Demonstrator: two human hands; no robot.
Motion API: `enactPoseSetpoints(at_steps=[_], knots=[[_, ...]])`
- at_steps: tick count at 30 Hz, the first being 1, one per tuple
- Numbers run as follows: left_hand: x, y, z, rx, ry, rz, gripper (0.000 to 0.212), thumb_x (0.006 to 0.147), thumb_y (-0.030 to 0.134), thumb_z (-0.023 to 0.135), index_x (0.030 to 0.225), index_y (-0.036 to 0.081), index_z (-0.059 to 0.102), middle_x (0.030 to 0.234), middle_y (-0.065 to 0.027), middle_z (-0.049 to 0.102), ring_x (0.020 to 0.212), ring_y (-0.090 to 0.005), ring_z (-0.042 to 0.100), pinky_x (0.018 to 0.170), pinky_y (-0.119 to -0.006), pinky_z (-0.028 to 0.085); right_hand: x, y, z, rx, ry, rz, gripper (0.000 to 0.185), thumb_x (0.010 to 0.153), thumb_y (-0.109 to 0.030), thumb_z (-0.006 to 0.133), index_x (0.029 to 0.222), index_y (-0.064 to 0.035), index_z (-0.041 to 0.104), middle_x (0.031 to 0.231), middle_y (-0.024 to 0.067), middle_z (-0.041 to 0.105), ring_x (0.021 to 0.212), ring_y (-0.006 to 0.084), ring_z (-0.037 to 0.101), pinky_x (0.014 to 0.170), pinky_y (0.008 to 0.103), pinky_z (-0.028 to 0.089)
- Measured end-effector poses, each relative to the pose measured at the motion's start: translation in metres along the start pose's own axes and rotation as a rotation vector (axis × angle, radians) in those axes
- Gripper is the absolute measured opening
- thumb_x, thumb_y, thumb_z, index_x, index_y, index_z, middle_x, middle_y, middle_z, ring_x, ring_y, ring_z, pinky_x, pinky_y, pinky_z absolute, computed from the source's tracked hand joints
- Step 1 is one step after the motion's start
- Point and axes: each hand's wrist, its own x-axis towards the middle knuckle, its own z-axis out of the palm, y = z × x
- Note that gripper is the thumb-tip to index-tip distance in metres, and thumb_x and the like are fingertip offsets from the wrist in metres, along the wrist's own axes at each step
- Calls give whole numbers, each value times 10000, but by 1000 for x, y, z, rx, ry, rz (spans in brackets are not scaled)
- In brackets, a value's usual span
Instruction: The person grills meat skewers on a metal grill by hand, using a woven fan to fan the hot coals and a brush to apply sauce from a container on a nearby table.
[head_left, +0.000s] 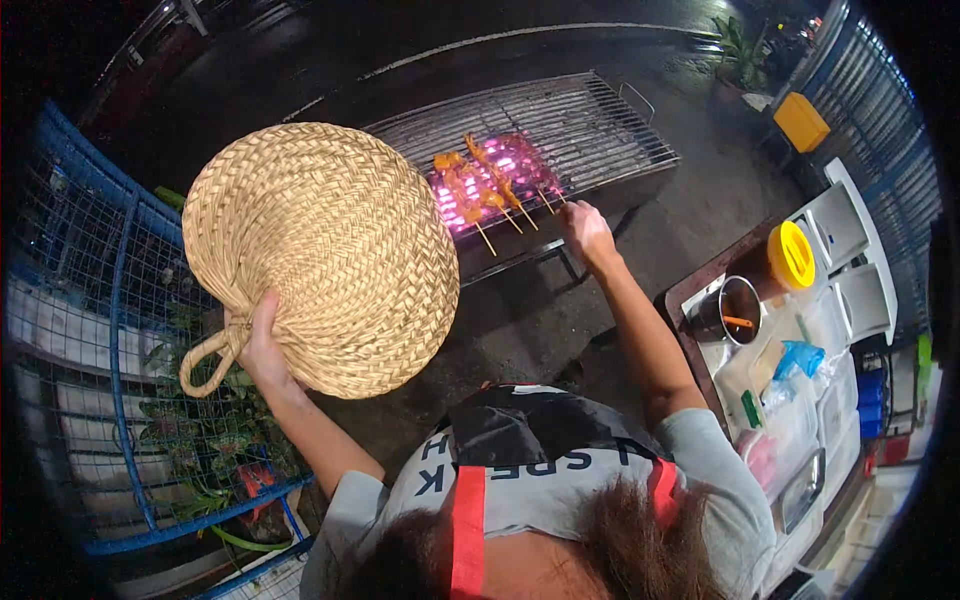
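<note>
My left hand (264, 346) grips a round woven palm-leaf fan (337, 255) at the base of its looped handle. The fan is raised to the left of a charcoal grill (600, 112) and hides part of its near left side. Several meat skewers (501, 178) lie on the grate over glowing coals (465, 191), their bare stick ends pointing towards me. At the grill's near edge, my right hand (589, 231) has its fingers closed around the end of the rightmost skewer; the fingertips are partly hidden.
To my right, a table (679, 296) bears a metal pot (705, 319) with an orange-handled utensil, a yellow-lidded container (792, 255) and several plastic boxes. White plastic chairs (874, 217) stand beyond it. Along the left runs a blue wire-mesh fence (120, 300) with plants.
</note>
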Motion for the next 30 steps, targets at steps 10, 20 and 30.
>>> enactPoseSetpoints(at_steps=[10, 20, 30], knots=[[8, -16, -18, -8, 60, -107, 507, 810, 12, 623, 1279, -35, 436, 1181, -123, 539, 1030, -203, 553, 889, -314, 447, 38, 2, 13, 64, -381, 242, 272, 823, -244, 559, 799, 15, 638, 653, 160, 627, 618, 234, 631, 613, 362, 495], [7, -27, -30, 44, 48, -51, 376, 831, 134, 641, 1123, -96, 579, 1112, -139, 595, 971, -222, 591, 830, -318, 476, 32, -13, 5, 255, -128, 226, 254, 766, -251, 604, 833, -18, 679, 739, 173, 653, 706, 290, 658, 681, 364, 511], [0, -21, -18, 52, 74, -74, 400, 815, 142, 663, 1125, -96, 577, 1123, -144, 590, 962, -228, 600, 805, -328, 491, 20, -4, 37, 33, 32, 91, 142, 770, -165, 642, 781, -23, 652, 766, 168, 633, 746, 322, 628, 682, 394, 498]])
